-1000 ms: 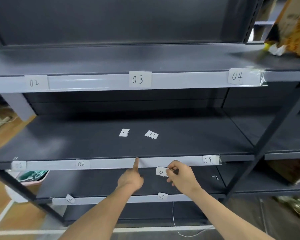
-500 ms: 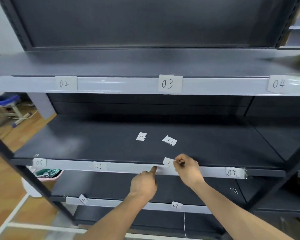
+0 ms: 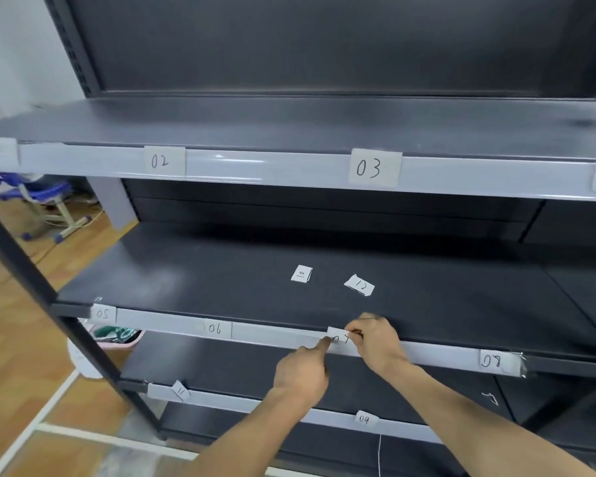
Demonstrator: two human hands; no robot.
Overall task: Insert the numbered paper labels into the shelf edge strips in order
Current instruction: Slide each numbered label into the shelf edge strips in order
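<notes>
White paper marked in black, label 07 [image 3: 338, 337] lies against the grey middle strip [image 3: 283, 333]. Label 06 [image 3: 214, 328] is well off at its nine o'clock and label 08 [image 3: 492, 360] at its three o'clock. Its top edge stands slightly proud of the strip, so we judge it only partly seated; whether its lower edge is already under the lip we cannot tell.

Our right hand [image 3: 375, 342] pinches the label's three-o'clock end, thumb and curled fingers closed on the paper. Our left hand [image 3: 303, 371] points its forefinger [image 3: 323, 345] straight, tip pressing at the label's nine-o'clock edge. Its other fingers are folded and grasp nothing.

The step in hand is seating 07. The next move, as we read it, calls for tucking the paper under the lip and smoothing it level while the forefinger keeps the strip steady.

After that come label 10 [image 3: 301, 273] and label 12 [image 3: 360, 285], loose on the dark shelf board [image 3: 186, 277] at our hands' twelve o'clock. The lower strip [image 3: 255, 404] at six o'clock carries label 11 [image 3: 180, 391] and label 09 [image 3: 364, 418].
</notes>
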